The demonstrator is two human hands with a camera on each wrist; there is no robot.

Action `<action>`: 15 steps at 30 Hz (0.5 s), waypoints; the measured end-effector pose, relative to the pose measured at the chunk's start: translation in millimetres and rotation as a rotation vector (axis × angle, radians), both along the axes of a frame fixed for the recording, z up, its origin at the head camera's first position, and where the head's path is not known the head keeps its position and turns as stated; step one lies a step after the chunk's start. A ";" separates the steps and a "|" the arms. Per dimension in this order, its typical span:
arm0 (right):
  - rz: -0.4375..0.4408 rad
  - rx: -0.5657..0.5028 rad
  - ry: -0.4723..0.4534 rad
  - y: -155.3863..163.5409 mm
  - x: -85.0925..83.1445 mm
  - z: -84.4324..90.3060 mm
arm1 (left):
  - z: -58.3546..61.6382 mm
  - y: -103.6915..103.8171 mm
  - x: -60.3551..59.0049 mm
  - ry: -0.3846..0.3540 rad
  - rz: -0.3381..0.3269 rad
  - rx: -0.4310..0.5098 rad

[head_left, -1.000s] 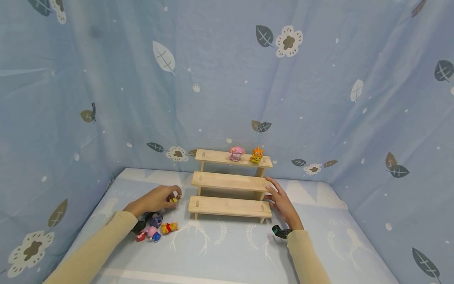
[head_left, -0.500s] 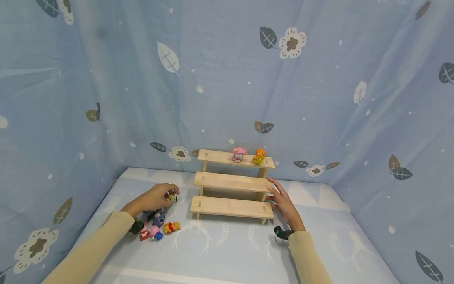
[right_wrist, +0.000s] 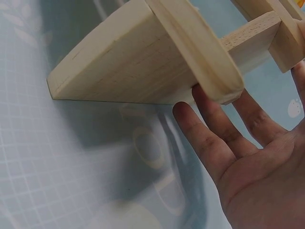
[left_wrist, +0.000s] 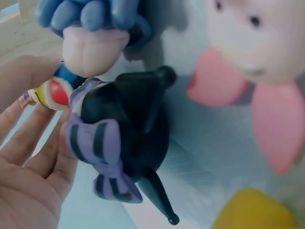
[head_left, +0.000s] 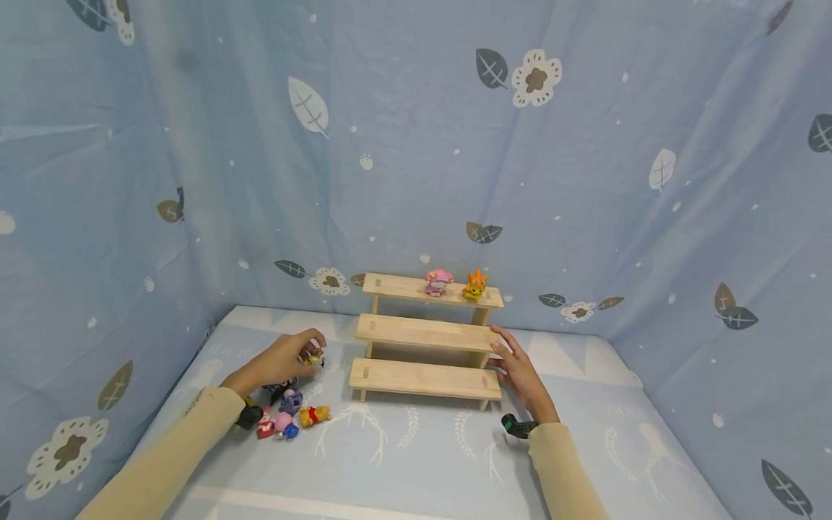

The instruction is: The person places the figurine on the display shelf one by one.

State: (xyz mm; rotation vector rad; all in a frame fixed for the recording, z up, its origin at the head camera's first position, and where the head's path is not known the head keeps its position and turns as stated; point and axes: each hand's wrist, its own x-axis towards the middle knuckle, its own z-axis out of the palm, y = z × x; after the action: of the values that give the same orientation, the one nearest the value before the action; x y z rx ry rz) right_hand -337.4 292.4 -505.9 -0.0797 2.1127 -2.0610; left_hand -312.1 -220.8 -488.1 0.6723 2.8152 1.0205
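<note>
My left hand pinches a small figurine just above the table, left of the three-step wooden shelf. In the left wrist view this figurine shows red, white, yellow and blue between thumb and fingers. Closer to that camera are a black figurine with a purple striped bow and a blue one with a pale muzzle. My right hand rests with spread fingers against the shelf's right end. In the right wrist view its fingertips touch the shelf's side and underside.
On the top step stand a pink figurine and an orange-yellow one. Below my left forearm lie several more figurines, among them a yellow bear in red and a pink pig in blue. A blue patterned curtain rises behind the shelf.
My left hand has raised the figurine slightly and drawn it a little left, turning it between the fingers. The right hand stays at the shelf. The head view has shifted slightly.
</note>
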 end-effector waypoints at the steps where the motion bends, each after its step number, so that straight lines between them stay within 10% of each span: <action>1: -0.007 0.003 0.001 0.0 -0.3 -1.1 | 1.1 0.2 0.0 0.000 0.012 0.006; 15: -0.016 -0.010 0.003 0.1 -2.0 -2.0 | 23.9 9.5 11.5 0.160 0.122 0.144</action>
State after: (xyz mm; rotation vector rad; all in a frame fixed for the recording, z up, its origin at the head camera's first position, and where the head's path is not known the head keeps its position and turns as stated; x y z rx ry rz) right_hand -339.4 292.5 -507.9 -0.0680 2.1117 -2.0822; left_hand -300.7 -211.4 -464.2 0.6285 2.9740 1.2545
